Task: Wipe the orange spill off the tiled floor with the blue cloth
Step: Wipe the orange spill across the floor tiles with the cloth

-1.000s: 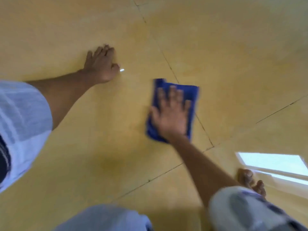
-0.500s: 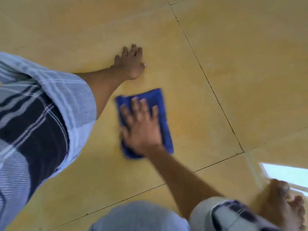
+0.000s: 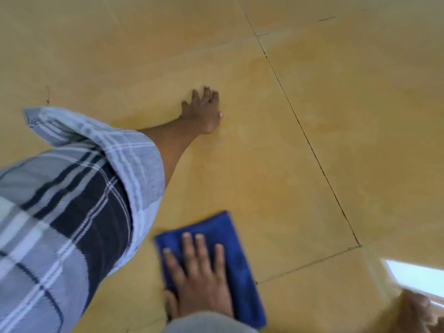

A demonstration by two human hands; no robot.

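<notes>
The blue cloth point(image 3: 236, 267) lies flat on the yellow tiled floor point(image 3: 276, 164) near the bottom middle. My right hand point(image 3: 197, 277) presses on it with straight, spread fingers. My left hand point(image 3: 204, 111) rests flat on the floor farther away, fingers spread, bearing my weight. A faint darker orange smear point(image 3: 259, 75) tints the tile beyond my left hand, and another point(image 3: 334, 126) shows right of the grout line. Their edges are too soft to trace.
Dark grout lines point(image 3: 312, 150) cross the floor diagonally. My checked sleeve point(image 3: 72, 200) fills the left side. A bare foot point(image 3: 415, 308) shows at the bottom right, next to a bright window reflection point(image 3: 418, 275) on the floor.
My right hand has dragged the blue cloth toward me and down the view. My left hand stays planted on the floor. The view has shifted with my head.
</notes>
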